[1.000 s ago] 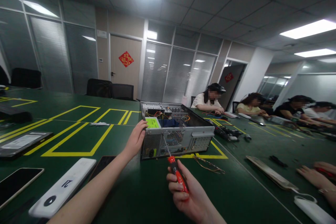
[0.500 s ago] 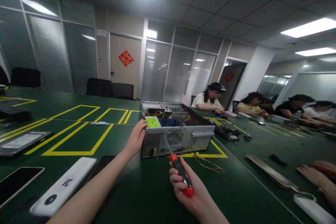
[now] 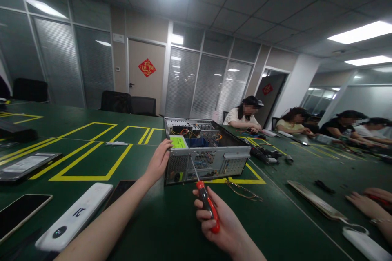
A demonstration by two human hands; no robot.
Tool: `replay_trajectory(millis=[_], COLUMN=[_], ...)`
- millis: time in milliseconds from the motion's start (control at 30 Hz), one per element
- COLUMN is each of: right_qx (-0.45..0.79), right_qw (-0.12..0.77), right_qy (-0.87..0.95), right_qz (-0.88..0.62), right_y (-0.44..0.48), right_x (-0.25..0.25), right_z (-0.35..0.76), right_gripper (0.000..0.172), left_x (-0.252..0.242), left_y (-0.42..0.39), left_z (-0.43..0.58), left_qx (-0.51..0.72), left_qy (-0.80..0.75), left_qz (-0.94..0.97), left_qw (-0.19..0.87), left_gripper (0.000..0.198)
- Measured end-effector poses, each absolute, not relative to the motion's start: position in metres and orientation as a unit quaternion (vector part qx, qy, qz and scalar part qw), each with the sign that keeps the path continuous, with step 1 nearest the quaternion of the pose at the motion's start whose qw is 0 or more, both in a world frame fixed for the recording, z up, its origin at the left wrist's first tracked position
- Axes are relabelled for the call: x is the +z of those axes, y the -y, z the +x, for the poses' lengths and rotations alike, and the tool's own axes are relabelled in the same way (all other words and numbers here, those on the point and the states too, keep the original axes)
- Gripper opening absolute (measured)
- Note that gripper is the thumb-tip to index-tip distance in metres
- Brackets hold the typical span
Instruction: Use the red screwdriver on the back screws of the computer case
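An open computer case (image 3: pixel 219 155) lies on the green table, its back panel facing me. Inside it show a power supply with a bright yellow-green label (image 3: pixel 179 142) and loose coloured wires. My left hand (image 3: pixel 159 161) grips the case's near left corner, fingers over the top edge beside the label. A red and black screwdriver (image 3: pixel 208 206) is held in my right hand (image 3: pixel 216 220), fingers wrapped round its handle. The thin shaft points up and away, its tip at the back panel left of the mesh vent. Whether the tip sits in a screw is too small to tell.
A white device marked 21 (image 3: pixel 76 216), a phone (image 3: pixel 23 214) and a hard drive (image 3: pixel 29 166) lie on the left. Right of the case are a thin cable (image 3: pixel 243 191) and dark cables (image 3: pixel 266 155). Another person's hands (image 3: pixel 366 204) rest at the right edge; several people sit beyond.
My right hand has turned the screwdriver's handle, so more red now shows along it, and the handle end has shifted slightly left. My left hand and the case have stayed put.
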State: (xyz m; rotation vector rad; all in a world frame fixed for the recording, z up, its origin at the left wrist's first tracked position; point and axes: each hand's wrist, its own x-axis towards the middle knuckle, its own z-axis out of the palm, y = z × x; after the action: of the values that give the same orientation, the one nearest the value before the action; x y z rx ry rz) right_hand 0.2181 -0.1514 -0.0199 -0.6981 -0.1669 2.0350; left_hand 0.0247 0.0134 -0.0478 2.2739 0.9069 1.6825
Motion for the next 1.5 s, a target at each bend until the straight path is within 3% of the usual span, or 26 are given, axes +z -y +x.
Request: replay_trajectory(millis=[767,1100,1500], right_qx=[0.807,0.782,0.773], right_qw=[0.515,0.356,0.365], right_qy=[0.046,0.211,0.184], right_qz=[-0.285,-0.466,-0.485], right_y=[0.152,0.157,0.152], right_x=[-0.019,-0.061,-0.067], right_z=[0.217,0.182,0.183], right_gripper=[0.024,0.025,0.023], left_x=[-0.048,-0.047,-0.046], left_y=[-0.015,-0.013,-0.013], left_z=[0.025,0.025,0.026], left_qx=[0.565,0.567,0.568], left_qy=[-0.303,-0.3,-0.298], left_qz=[0.763,0.762,0.762], left_qw=[0.086,0.087,0.084], left_gripper=[0.029,0.03,0.029])
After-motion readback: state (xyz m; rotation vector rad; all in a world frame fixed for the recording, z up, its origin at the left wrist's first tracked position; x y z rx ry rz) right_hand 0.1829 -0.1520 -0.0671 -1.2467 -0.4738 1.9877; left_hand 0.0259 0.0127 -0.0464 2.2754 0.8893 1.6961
